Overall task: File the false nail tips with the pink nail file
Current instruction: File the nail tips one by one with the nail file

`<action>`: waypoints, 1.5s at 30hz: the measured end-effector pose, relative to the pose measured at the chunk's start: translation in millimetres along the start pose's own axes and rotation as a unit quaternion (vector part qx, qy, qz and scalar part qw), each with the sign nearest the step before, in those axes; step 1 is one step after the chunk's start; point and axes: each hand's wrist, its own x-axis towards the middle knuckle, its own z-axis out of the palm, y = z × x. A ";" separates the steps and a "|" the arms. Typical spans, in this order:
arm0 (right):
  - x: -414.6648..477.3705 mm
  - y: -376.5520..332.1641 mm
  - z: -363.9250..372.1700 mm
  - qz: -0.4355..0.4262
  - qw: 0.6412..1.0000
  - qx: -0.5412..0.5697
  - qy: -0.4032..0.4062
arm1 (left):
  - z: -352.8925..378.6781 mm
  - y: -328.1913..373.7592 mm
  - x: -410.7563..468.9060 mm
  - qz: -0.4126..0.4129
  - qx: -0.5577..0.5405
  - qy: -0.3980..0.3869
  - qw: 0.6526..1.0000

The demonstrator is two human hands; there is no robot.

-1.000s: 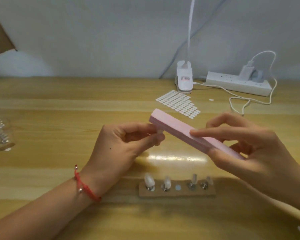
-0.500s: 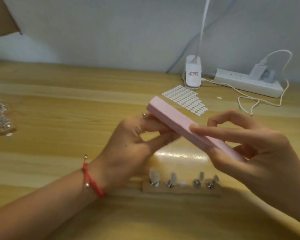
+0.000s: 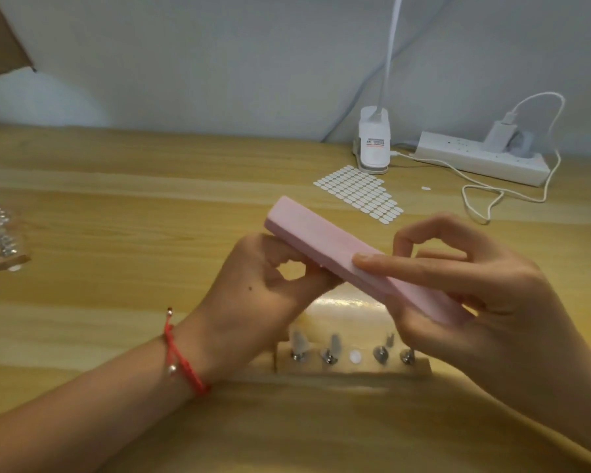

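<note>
The pink nail file [image 3: 325, 242] is clamped slantwise above the desk [image 3: 116, 233] by the right hand's [image 3: 485, 302] fingers [image 3: 406, 268] so that its underside can be met by a false nail tip, hidden but presumably pinched in the left hand's [image 3: 253, 302] closed fingers [image 3: 307, 288]

Power strip [image 3: 481, 158], sticker sheet [image 3: 359, 193], lamp clamp [image 3: 374, 145].
</note>
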 end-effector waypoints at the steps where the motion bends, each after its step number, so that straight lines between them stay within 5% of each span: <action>1: -0.7 0.4 -2.1 0.001 1.000 0.000 0.005 | -3.2 -1.9 1.9 0.004 -0.006 0.015 1.000; 8: -2.8 5.4 -1.7 0.047 0.989 0.138 0.031 | -5.1 0.3 1.9 -0.001 -0.047 0.002 0.999; 18: -4.8 8.1 -3.3 0.087 0.987 0.132 0.034 | -13.2 -2.0 8.1 -0.006 -0.031 0.026 0.999; 24: 4.0 4.8 -1.0 0.087 0.975 0.199 0.044 | 6.4 5.2 -5.5 0.043 0.006 -0.068 0.997; 27: 10.2 12.0 -20.6 0.105 0.961 0.233 0.106 | -5.6 0.3 -1.2 -0.023 -0.064 -0.050 0.996; 30: 13.7 21.0 -35.6 0.079 0.985 0.117 0.096 | -7.8 -5.8 -2.6 -0.113 -0.135 -0.101 0.979; 35: 10.1 26.5 -34.1 -0.122 0.982 -0.139 0.034 | -10.4 -10.3 -0.4 -0.149 -0.183 -0.118 0.965; 45: 7.3 24.8 -17.9 -0.209 0.955 -0.209 0.000 | -8.4 -6.5 -3.3 -0.153 -0.208 -0.169 0.951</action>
